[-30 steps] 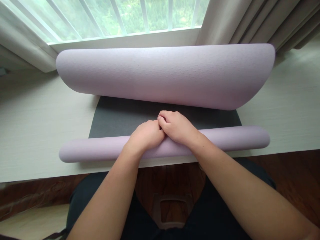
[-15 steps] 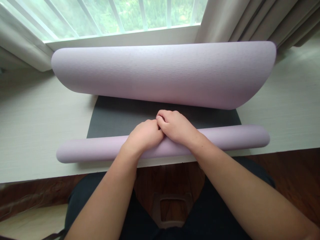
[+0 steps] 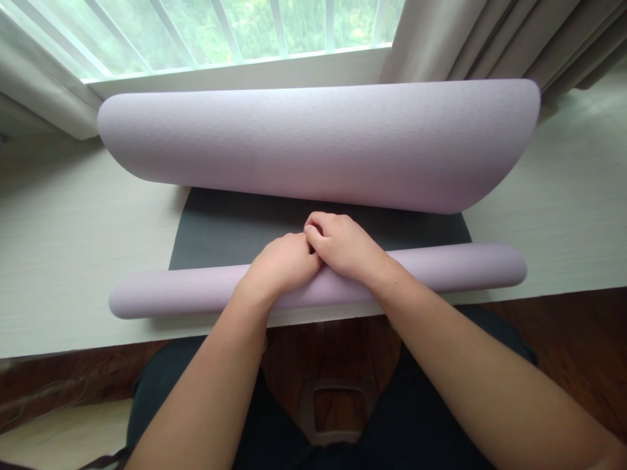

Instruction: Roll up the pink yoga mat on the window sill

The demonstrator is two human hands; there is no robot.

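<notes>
A lilac mat with a dark grey underside (image 3: 225, 228) lies on a pale surface (image 3: 68, 248). Its near end is wound into a thin roll (image 3: 441, 271) along the front edge. The far end curls up in a big loose roll (image 3: 318, 140) below the window. My left hand (image 3: 279, 264) and my right hand (image 3: 343, 245) sit side by side on the middle of the thin roll. Both have their fingers curled over its far side, pressing on it. The fingertips are hidden behind the roll.
A window with bars (image 3: 245, 29) and beige curtains (image 3: 490, 39) stand behind the mat. The pale surface's front edge (image 3: 73, 346) runs just below the thin roll. Beneath it are my dark-clothed legs (image 3: 274, 424) and a wooden floor (image 3: 578, 346).
Both hands and the thin roll have edged slightly away from me. The camera view has shifted a little; nothing else has moved.
</notes>
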